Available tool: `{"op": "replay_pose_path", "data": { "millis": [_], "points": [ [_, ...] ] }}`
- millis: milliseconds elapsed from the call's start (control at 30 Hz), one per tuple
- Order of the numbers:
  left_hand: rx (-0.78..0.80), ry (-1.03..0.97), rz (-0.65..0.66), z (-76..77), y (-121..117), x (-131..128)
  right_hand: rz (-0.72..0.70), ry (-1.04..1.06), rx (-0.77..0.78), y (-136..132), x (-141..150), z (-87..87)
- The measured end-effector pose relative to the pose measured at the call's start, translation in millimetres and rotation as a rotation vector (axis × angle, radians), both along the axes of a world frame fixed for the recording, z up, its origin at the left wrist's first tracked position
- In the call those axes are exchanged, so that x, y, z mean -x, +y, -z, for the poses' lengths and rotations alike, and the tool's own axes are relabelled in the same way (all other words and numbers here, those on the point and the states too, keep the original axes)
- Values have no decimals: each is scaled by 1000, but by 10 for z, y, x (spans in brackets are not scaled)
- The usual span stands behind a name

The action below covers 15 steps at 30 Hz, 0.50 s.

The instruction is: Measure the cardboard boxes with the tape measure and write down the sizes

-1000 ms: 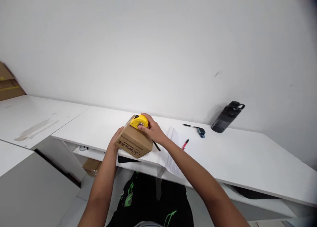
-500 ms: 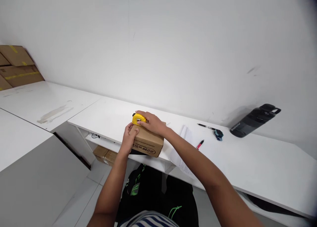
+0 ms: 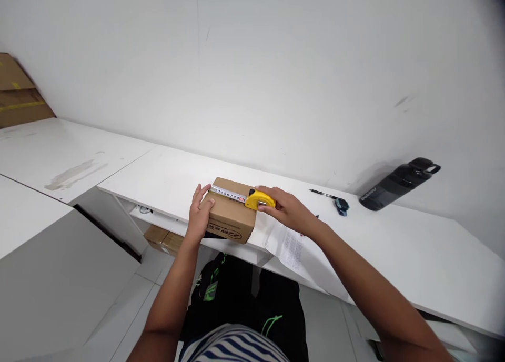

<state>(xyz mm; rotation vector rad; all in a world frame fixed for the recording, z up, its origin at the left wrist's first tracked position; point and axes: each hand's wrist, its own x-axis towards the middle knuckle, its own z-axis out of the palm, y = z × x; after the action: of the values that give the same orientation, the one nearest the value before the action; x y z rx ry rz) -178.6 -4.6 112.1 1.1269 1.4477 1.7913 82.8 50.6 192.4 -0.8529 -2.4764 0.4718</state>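
- Here, my left grip [image 3: 200, 214] holds the cardboard box [image 3: 231, 214] by its left end, thumb on top.
- My right grip [image 3: 291, 210] is wrapped around the yellow tape measure [image 3: 260, 198], at the box's right end.
- The drawn blade [image 3: 229, 194] runs across the box top, between both grips.
- The box is at the tabletop's [image 3: 379, 241] near edge.

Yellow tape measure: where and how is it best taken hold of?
Probably by the rounded back of its yellow case, coming from the right, as the right hand does: the blade runs out leftward, away from that grip, across the top of the cardboard box.
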Motion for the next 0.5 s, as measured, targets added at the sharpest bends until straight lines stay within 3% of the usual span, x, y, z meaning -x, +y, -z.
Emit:
{"op": "replay_pose_path", "data": {
  "millis": [333,500],
  "points": [
    [-1,-9,-4,-25,6,7,6,-11,-4,-26,-186,6],
    [11,-37,14,-45,9,-5,19,30,20,-33,-344,112]
  ]
}}
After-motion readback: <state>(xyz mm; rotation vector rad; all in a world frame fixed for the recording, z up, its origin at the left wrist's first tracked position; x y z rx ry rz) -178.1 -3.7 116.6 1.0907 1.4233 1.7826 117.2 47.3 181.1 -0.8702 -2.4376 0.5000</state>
